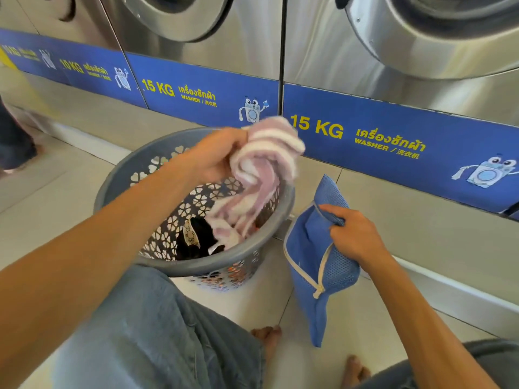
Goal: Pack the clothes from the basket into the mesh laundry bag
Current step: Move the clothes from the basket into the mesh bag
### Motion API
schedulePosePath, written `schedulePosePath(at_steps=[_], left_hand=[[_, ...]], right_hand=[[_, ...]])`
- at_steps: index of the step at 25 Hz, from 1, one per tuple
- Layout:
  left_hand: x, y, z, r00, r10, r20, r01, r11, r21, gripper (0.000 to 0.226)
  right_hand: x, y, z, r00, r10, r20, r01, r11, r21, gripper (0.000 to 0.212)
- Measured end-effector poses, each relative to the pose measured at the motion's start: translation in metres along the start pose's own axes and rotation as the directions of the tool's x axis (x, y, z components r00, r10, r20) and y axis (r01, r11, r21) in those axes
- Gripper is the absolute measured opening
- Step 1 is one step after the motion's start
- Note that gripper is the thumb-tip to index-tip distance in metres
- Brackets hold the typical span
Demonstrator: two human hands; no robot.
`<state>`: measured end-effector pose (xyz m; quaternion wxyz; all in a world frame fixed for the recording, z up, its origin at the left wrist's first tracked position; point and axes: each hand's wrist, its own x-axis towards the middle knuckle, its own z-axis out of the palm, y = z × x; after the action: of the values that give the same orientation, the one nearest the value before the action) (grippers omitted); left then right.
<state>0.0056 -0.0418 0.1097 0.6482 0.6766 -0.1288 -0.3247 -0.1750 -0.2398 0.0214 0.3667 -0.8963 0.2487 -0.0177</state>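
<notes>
A grey perforated laundry basket (118, 175) stands on the floor in front of me. My left hand (216, 155) grips a pink-and-white striped fuzzy garment (264, 153) raised above the basket, its lower end still trailing inside. Dark clothes (196, 237) lie at the basket's bottom. To the right, my right hand (355, 234) pinches the rim of a blue mesh laundry bag (306, 248) with a white zipper, holding its mouth open and upright on the floor.
Steel washing machines (252, 37) with blue "15 KG" panels (365, 136) line the wall just behind the basket and bag. My knees in jeans (157, 327) and bare feet (266, 335) are on the tiled floor. Another person's leg (14, 141) stands at far left.
</notes>
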Motion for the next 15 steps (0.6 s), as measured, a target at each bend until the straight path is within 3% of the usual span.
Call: schedulePosePath(at_steps=[2, 3, 5, 6, 8, 10, 13, 15], left_hand=[[-0.018, 0.018, 0.002, 0.99, 0.065, 0.123, -0.036, 0.973, -0.229, 0.017], [-0.025, 0.021, 0.003, 0.986, 0.071, 0.151, -0.023, 0.954, -0.299, 0.023], [-0.038, 0.014, 0.012, 0.983, 0.038, 0.182, 0.024, 0.945, -0.326, 0.022], [-0.043, 0.005, 0.02, 0.986, -0.006, 0.168, 0.05, 0.965, -0.259, 0.015], [-0.048, -0.019, 0.033, 0.99, -0.123, 0.076, 0.121, 0.992, 0.035, 0.018], [-0.043, -0.042, 0.033, 0.979, -0.205, -0.012, 0.196, 0.919, 0.342, 0.023], [-0.036, -0.057, 0.03, 0.924, -0.375, 0.067, 0.312, 0.847, 0.431, 0.068], [-0.035, -0.059, 0.034, 0.904, -0.418, 0.088, 0.343, 0.833, 0.434, 0.073]], right_hand=[[-0.003, 0.004, -0.005, 1.0, 0.011, -0.01, -0.011, 1.0, 0.018, 0.058], [-0.004, 0.005, -0.008, 1.0, 0.013, -0.017, -0.012, 0.999, 0.03, 0.058], [-0.008, 0.006, -0.014, 0.999, 0.01, -0.042, -0.008, 0.998, 0.063, 0.057], [-0.009, 0.007, -0.017, 0.999, 0.011, -0.053, -0.007, 0.997, 0.078, 0.057], [-0.011, 0.009, -0.022, 0.997, 0.015, -0.075, -0.007, 0.995, 0.104, 0.056], [-0.013, 0.013, -0.027, 0.995, 0.016, -0.096, -0.005, 0.994, 0.112, 0.056], [-0.014, 0.017, -0.031, 0.994, 0.03, -0.108, -0.015, 0.99, 0.139, 0.055], [-0.015, 0.017, -0.031, 0.994, 0.035, -0.104, -0.02, 0.989, 0.145, 0.054]])
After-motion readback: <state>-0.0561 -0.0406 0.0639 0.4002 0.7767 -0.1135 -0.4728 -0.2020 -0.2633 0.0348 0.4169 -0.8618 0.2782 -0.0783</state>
